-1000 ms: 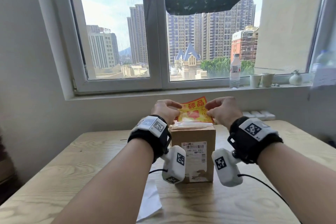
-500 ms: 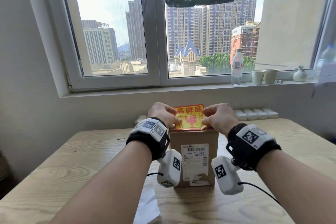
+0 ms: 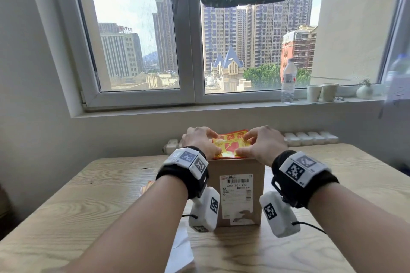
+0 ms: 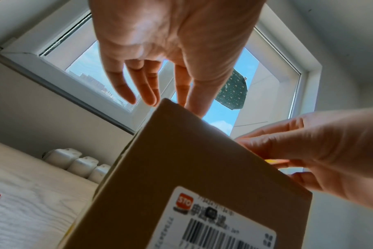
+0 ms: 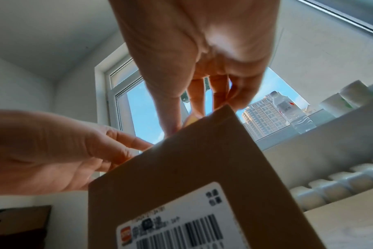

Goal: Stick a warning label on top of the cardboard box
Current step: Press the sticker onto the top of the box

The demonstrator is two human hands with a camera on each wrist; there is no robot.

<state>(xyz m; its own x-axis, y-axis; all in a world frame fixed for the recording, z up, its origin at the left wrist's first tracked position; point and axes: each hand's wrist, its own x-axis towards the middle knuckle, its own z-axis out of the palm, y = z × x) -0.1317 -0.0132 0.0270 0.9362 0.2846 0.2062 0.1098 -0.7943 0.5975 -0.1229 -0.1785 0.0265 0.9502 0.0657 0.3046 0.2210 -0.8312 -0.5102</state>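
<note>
A brown cardboard box [image 3: 236, 193] stands upright mid-table with a white shipping slip on its near face. The yellow and red warning label [image 3: 230, 145] lies on its top, far edge slightly raised. My left hand [image 3: 200, 142] reaches over the left side. Its fingers [image 4: 143, 84] are nearly straight, tips on the label's left edge behind the box [image 4: 181, 176] rim. My right hand [image 3: 261, 144] is over the right side. A yellow sliver of label [image 4: 275, 161] shows between its thumb and fingers, pinched. The box top is hidden in both wrist views.
The wooden table [image 3: 88, 206] carries white backing paper [image 3: 182, 248] near the front and another orange label sheet [image 3: 145, 188] left of the box. White rounded units [image 3: 310, 137] line the wall behind. A water bottle [image 3: 288, 81] and cups [image 3: 321, 93] stand on the sill.
The label has come down from being held upright above the box to lying on its top. Both hands dropped with it and moved closer together.
</note>
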